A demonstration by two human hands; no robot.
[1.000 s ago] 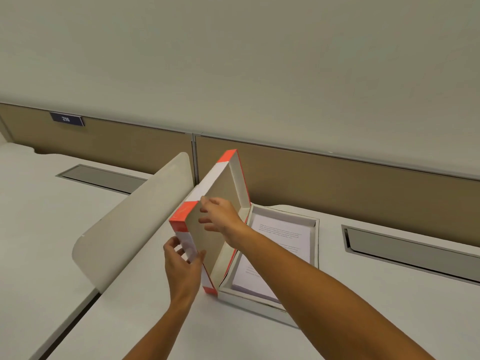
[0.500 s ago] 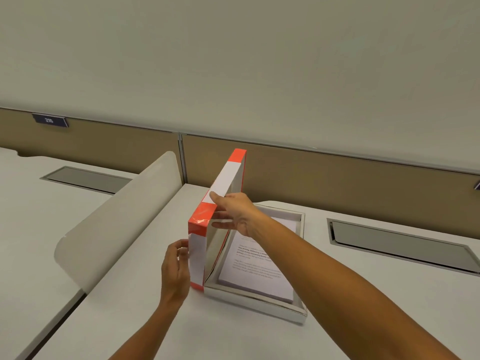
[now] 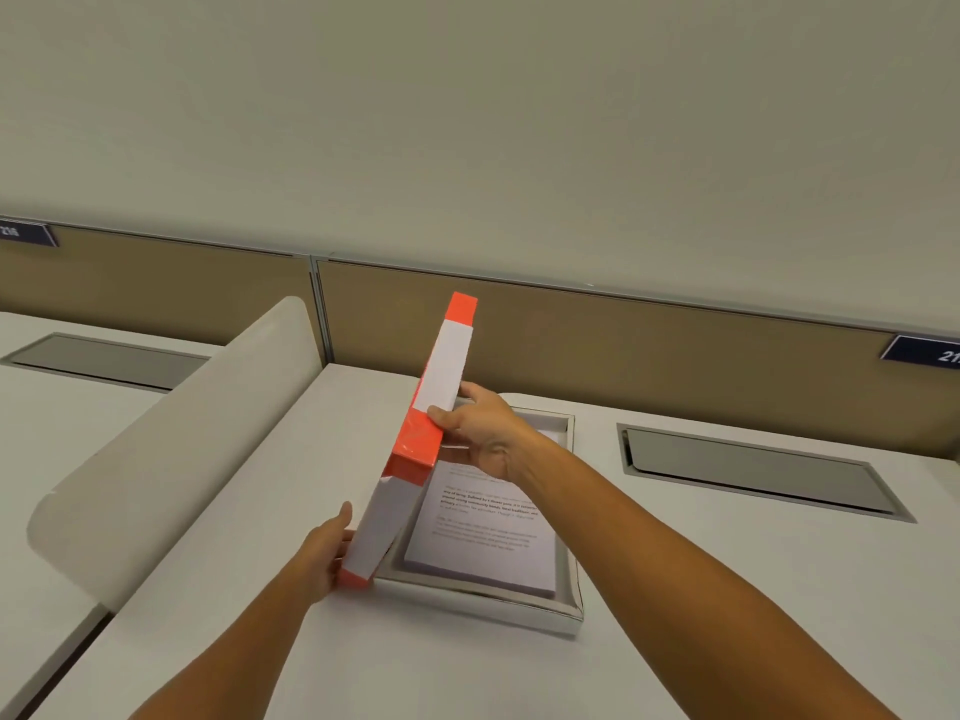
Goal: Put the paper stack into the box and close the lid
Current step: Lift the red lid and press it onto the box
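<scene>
A plain office wall and tan partition back the pale surface [image 3: 457,667], with a curved white divider [image 3: 171,444] to the left. The paper stack [image 3: 483,537] already lies inside the open box [image 3: 569,610]. What has changed in the last second is the lid [image 3: 415,449]: it stood nearly on edge with its hollow showing, and now leans over the box's left side, outer rim toward us. The right hand [image 3: 488,433] pinches the upper rim, thumb on the outside and fingers behind; the left hand [image 3: 324,556] cups the lower corner (its fingers mostly hidden behind it). Closing looks well underway.
</scene>
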